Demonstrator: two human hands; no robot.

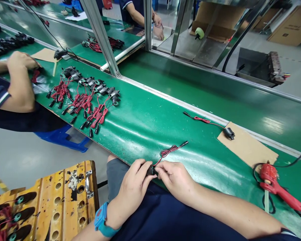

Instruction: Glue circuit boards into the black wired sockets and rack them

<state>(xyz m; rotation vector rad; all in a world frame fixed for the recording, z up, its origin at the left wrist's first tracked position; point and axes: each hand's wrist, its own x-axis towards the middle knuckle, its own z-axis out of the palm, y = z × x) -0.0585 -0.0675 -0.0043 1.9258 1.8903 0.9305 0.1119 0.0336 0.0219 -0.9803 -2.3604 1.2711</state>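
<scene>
Close to the green bench's near edge, my left hand point(137, 179) pinches a small black cylindrical part point(151, 170). My right hand point(172, 175) grips the same part from the other side with closed fingertips, so much of it is covered. From it a bundled red-and-black cable point(168, 151) runs up over the green mat point(142, 127), ending in a black connector point(184, 144). A blue band circles my left wrist. Farther right, another black part point(228, 133) with a red cable rests on a piece of cardboard point(251, 147).
A red hot glue gun point(273, 187) with a glue stick lies at the right. Several black parts with red cables point(85, 97) are heaped at the left, near a co-worker's arm point(20, 83). At lower left stands a yellow wooden box point(62, 204) holding more parts. A metal post point(100, 36) rises behind.
</scene>
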